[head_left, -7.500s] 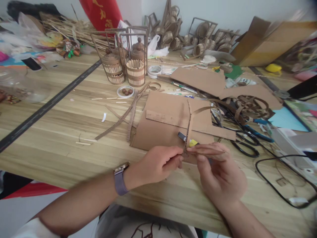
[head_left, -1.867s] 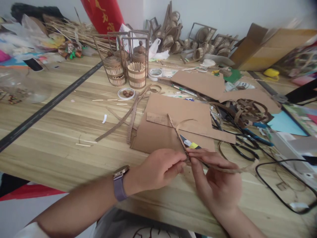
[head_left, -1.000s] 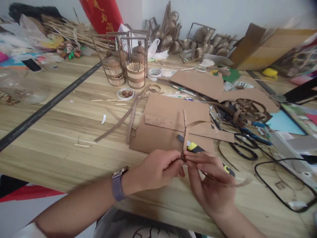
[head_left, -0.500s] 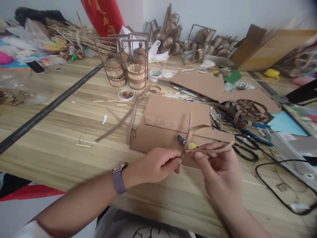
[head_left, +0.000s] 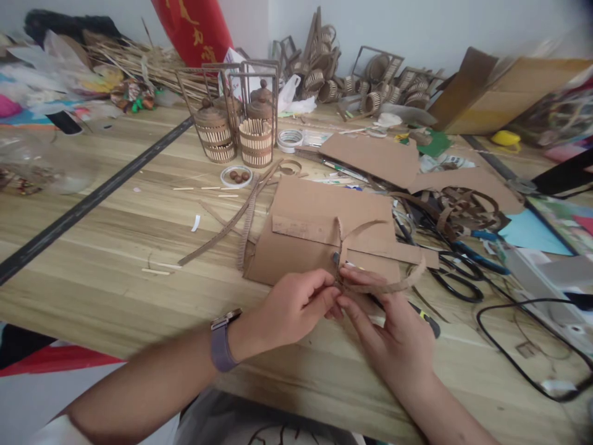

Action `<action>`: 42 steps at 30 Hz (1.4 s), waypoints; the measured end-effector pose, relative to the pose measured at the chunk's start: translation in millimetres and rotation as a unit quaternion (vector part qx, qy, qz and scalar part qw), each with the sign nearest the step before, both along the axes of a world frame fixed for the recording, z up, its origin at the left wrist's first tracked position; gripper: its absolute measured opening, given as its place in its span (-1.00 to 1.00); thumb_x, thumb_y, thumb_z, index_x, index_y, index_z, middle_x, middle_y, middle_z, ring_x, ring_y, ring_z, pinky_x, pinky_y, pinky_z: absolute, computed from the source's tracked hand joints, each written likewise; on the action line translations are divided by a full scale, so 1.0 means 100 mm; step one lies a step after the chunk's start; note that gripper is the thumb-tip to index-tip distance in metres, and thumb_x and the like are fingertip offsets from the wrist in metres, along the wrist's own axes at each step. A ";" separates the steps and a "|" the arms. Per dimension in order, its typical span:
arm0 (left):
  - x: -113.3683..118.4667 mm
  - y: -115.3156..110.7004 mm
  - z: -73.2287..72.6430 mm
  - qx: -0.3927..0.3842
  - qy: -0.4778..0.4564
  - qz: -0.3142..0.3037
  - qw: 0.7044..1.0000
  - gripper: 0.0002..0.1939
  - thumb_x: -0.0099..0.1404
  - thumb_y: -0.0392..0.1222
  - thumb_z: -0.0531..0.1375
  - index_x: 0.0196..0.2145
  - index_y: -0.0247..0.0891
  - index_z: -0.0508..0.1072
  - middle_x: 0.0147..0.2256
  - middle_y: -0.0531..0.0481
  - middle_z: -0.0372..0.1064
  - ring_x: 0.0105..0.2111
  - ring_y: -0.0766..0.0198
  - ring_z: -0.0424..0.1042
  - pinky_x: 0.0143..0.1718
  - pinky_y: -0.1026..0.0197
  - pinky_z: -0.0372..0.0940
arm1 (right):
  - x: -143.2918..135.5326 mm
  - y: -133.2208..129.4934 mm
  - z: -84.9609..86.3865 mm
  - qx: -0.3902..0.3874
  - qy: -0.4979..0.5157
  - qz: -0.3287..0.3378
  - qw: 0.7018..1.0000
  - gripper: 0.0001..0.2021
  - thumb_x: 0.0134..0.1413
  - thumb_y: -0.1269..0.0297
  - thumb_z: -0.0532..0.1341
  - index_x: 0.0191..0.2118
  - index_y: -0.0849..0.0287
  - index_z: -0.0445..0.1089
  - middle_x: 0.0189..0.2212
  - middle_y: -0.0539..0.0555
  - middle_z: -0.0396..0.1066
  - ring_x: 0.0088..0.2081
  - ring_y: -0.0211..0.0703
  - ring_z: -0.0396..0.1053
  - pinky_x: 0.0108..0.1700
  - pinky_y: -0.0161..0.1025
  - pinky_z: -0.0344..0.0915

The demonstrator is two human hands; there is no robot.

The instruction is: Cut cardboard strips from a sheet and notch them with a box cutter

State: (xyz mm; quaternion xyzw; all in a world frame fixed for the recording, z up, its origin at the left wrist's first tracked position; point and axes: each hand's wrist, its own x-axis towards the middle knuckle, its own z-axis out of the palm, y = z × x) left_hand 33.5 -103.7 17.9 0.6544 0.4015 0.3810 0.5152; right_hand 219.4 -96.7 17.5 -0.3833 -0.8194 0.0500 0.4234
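The left hand [head_left: 294, 309] and the right hand [head_left: 401, 330] meet above the worktop [head_left: 106, 266], close to its near edge. Each grip is pinching a brown cardboard strip [head_left: 342, 250]; the exact place of the hold is partly hidden by the fingers. From this place the strip rises away from the person and divides in two, with a thin layer bending toward the right edge. Another curled band [head_left: 403, 285] passes over the right hand; I cannot tell if it is joined to the strip.

Behind the hands lies a flat cardboard sheet [head_left: 278, 262], with a long narrow cardboard piece [head_left: 301, 228] across it. A cutter [head_left: 432, 322] with a black and yellow handle is partly covered by the right hand. Toward the right edge are black-handled scissors [head_left: 463, 285], a tangle of brown strips [head_left: 467, 204] and a black cable [head_left: 486, 346]. On the left of the sheet lie several loose strips [head_left: 217, 230]. Farther, toward the far edge, a white ring [head_left: 224, 180] surrounds some brown beads [head_left: 239, 177], and small stick baskets [head_left: 256, 143] stand behind it.
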 end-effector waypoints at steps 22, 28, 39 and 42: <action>-0.06 0.05 0.00 0.201 0.100 -0.033 0.974 -0.65 0.54 -0.15 -0.04 -0.38 -0.25 0.37 -0.40 0.01 0.43 -0.37 0.31 0.40 -0.27 0.30 0.24 | 0.07 -0.01 0.02 0.007 0.019 0.003 1.000 -0.72 0.17 0.38 0.32 0.00 0.03 0.46 -0.27 0.02 0.62 -0.17 -0.07 0.57 -0.10 -0.09 0.54; -0.03 0.03 -0.02 0.259 0.159 -0.028 0.952 -0.71 0.54 -0.19 -0.03 -0.33 -0.26 0.36 -0.43 0.01 0.40 -0.38 0.26 0.40 -0.30 0.26 0.24 | 0.09 0.01 0.00 0.010 -0.001 0.000 1.000 -0.75 0.19 0.36 0.30 -0.01 0.03 0.45 -0.28 0.02 0.62 -0.17 -0.07 0.58 -0.06 -0.08 0.53; -0.04 0.02 -0.03 0.282 0.173 -0.025 0.943 -0.76 0.52 -0.20 0.00 -0.27 -0.28 0.38 -0.41 -0.01 0.42 -0.38 0.27 0.41 -0.31 0.27 0.25 | 0.07 0.02 -0.05 -0.045 0.069 0.019 0.996 -0.81 0.18 0.40 0.30 -0.11 0.01 0.45 -0.28 -0.01 0.61 -0.19 -0.12 0.59 -0.17 -0.19 0.55; -0.04 0.03 -0.04 0.287 0.172 -0.022 0.942 -0.78 0.51 -0.23 0.01 -0.30 -0.27 0.36 -0.41 -0.01 0.42 -0.38 0.27 0.41 -0.31 0.27 0.24 | 0.06 0.04 -0.04 -0.025 0.064 0.037 0.997 -0.78 0.14 0.44 0.32 -0.12 0.03 0.44 -0.28 0.00 0.62 -0.21 -0.12 0.59 -0.13 -0.17 0.54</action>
